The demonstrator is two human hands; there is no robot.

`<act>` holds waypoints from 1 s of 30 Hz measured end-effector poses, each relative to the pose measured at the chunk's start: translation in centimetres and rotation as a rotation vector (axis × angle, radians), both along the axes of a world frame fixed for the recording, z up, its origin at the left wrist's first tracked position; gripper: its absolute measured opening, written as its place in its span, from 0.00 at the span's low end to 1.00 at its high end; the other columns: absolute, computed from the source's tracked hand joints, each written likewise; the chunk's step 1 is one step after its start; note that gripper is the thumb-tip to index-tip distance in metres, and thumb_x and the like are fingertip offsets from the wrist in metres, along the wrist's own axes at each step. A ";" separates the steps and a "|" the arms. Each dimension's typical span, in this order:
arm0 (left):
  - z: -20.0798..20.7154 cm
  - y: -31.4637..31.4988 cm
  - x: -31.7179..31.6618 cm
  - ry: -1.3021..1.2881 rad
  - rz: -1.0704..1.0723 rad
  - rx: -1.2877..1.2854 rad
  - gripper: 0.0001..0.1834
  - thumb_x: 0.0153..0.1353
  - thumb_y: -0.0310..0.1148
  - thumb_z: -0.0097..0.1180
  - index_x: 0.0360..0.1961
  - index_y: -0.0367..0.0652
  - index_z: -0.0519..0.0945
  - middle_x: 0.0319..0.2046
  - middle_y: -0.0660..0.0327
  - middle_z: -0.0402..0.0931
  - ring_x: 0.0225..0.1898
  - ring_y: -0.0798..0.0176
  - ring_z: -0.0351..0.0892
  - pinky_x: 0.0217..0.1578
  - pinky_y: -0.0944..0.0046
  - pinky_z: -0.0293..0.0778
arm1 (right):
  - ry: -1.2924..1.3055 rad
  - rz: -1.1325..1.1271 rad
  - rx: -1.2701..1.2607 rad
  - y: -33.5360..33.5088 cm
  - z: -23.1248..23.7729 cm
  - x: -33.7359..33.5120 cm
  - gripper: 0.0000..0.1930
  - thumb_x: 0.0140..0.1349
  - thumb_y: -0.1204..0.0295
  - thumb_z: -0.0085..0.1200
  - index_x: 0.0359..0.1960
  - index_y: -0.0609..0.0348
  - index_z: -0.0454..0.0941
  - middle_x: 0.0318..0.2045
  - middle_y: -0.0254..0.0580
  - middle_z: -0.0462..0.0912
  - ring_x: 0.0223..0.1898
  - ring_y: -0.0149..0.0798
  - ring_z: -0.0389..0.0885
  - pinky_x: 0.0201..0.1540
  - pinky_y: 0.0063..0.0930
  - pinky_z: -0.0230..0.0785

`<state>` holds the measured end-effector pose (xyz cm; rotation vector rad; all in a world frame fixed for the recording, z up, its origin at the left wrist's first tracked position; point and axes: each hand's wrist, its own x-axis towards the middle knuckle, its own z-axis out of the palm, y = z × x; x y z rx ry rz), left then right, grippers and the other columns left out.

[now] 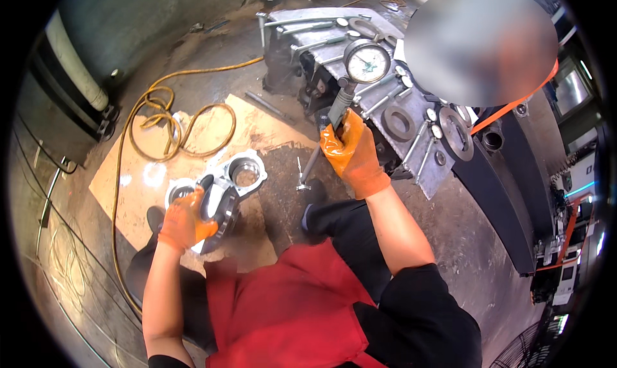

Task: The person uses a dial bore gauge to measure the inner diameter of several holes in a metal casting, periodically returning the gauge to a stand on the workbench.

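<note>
My right hand (353,154), in an orange glove, is closed round the grip of a dial bore gauge (367,62). Its round white dial stands above the fist, and its thin stem points down to a small measuring head above the floor. My left hand (185,223), gloved alike, rests with bent fingers on a silver metal casting (258,173) with round bores. Under and beside those fingers, the casting's dark, curved part is partly hidden. The casting sits low before me, over a cardboard sheet (144,169).
A metal-topped table (424,187) at the right carries several gauges and steel rings (398,124). A yellow-brown hose (154,104) loops across the cardboard. A metal bar (270,107) lies behind it. Another person, blurred, is at the far right, near long dark beams (491,201).
</note>
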<state>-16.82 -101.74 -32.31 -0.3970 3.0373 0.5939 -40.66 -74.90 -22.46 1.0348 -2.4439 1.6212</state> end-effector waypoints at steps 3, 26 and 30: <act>0.0 0.2 0.1 0.022 0.010 -0.016 0.43 0.47 0.46 0.65 0.61 0.30 0.71 0.49 0.40 0.79 0.52 0.41 0.78 0.54 0.53 0.74 | -0.019 0.146 -0.120 -0.6 -1.1 2.0 0.06 0.61 0.75 0.57 0.38 0.60 0.76 0.25 0.47 0.78 0.25 0.47 0.77 0.30 0.34 0.68; 0.6 0.8 -0.3 -0.069 0.095 0.020 0.40 0.48 0.37 0.63 0.64 0.32 0.69 0.53 0.40 0.77 0.53 0.43 0.78 0.55 0.54 0.73 | 0.123 0.267 0.179 -9.8 -22.0 0.5 0.20 0.57 0.60 0.65 0.40 0.65 0.77 0.31 0.53 0.84 0.37 0.56 0.83 0.39 0.41 0.75; 0.3 0.9 -0.3 -0.056 0.108 0.012 0.40 0.48 0.35 0.63 0.64 0.32 0.70 0.51 0.41 0.78 0.52 0.43 0.79 0.54 0.54 0.73 | 0.048 0.253 0.213 -9.8 -23.2 1.2 0.18 0.57 0.64 0.65 0.43 0.63 0.78 0.36 0.50 0.85 0.39 0.49 0.82 0.42 0.37 0.74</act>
